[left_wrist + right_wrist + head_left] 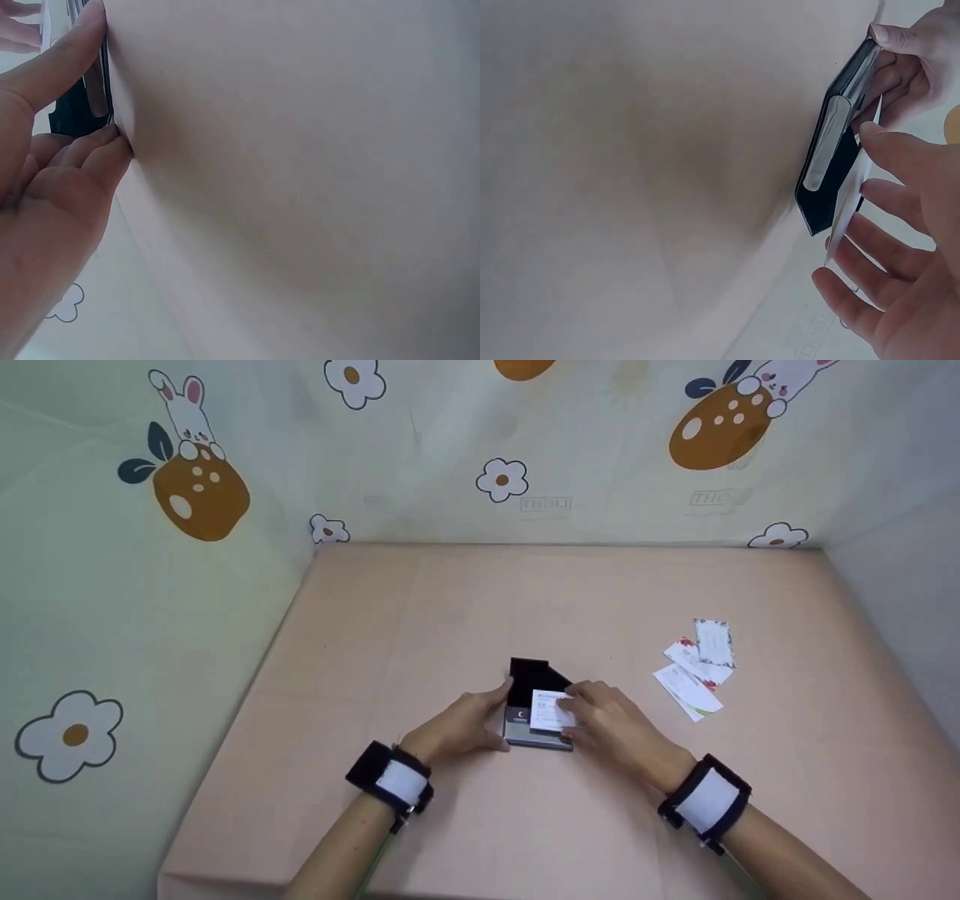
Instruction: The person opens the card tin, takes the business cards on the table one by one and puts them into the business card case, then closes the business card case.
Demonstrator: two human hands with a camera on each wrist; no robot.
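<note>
A peach table (465, 607) is walled by rabbit-print fabric (187, 472). At centre, an open black card case (534, 712) is gripped by the left hand (457, 726); a white card (551, 710) is pinched over it by the right hand (619, 727). Loose cards (697, 667) are seen at three o'clock.

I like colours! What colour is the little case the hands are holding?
The case is black with a silvery-grey front edge; the head view shows it best.

card holder (534, 712) — black with a silver front strip, open, flat on table centre | card (552, 710) — white, printed (text unreadable), lying over the holder
</note>
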